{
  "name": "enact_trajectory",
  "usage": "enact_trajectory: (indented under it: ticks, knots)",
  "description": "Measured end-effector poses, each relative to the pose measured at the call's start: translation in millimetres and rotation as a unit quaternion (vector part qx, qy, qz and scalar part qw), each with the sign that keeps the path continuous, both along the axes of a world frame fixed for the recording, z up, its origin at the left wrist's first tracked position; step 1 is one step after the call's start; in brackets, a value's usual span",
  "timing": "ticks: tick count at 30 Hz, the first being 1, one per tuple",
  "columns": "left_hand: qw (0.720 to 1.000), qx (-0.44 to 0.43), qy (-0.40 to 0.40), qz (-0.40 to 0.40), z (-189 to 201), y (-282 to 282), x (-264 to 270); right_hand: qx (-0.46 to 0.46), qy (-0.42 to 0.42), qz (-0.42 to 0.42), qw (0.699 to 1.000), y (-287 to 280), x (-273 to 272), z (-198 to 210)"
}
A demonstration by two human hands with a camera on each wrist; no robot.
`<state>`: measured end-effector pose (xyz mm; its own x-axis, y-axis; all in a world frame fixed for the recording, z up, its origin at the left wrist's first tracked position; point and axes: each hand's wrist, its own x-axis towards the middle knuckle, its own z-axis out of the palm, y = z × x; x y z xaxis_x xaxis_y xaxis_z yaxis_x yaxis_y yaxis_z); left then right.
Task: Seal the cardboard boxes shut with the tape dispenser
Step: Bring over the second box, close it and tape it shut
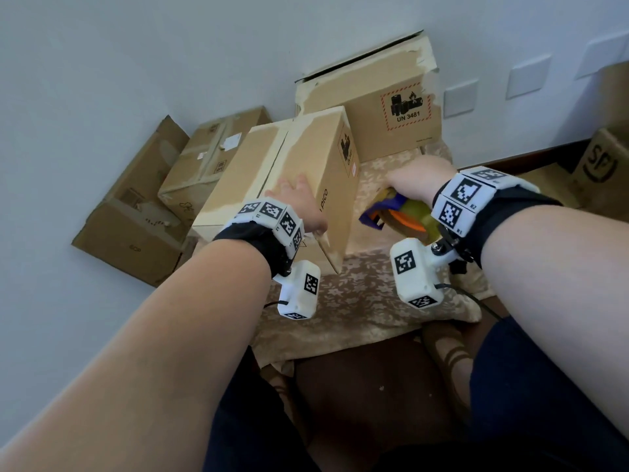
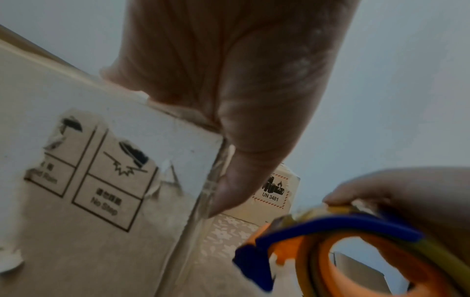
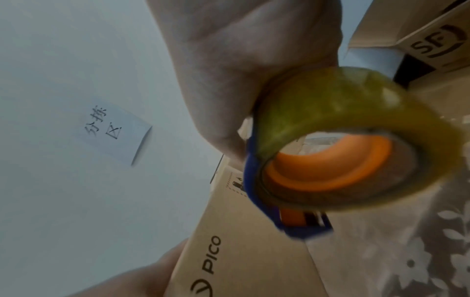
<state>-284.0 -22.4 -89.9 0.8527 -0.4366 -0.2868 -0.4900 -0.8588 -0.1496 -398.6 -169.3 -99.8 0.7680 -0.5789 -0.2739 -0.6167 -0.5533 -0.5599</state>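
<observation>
The left hand (image 1: 299, 206) gripped the near top corner of the "PICO" cardboard box (image 1: 306, 172), which stood tilted on the patterned cloth (image 1: 357, 294); "No Step" was legible on its end. The right hand (image 1: 422, 175) was clamped on the blue-and-orange tape dispenser (image 1: 394, 212), just beside the box. Behind stood a box labelled "UN 3481" (image 1: 384, 107); at right, one marked "SF" (image 1: 602, 161).

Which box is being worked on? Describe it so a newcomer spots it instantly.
Start at the floral cloth by the white wall. On it, the PICO box stands tipped on its near edge, in front of the bigger UN 3481 box. It alone has the left hand on it, with the tape dispenser just right.
</observation>
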Motion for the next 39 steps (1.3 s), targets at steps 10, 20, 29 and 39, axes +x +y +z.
enact_trajectory:
  ticks: [10,20,29,39]
  knots:
    - [0.994,0.001,0.060,-0.088,18,11,10,-0.087,-0.299,-0.117,0.943,12,25,25]
    - [0.972,-0.101,0.084,-0.194,17,62,37,-0.240,-0.224,0.122,0.936,53,91,22]
    - [0.952,-0.178,0.091,-0.231,9,75,40,-0.214,-0.233,0.197,0.928,62,111,17]
    - [0.942,-0.209,0.089,-0.248,11,78,34,-0.215,-0.167,0.299,0.914,70,63,35]
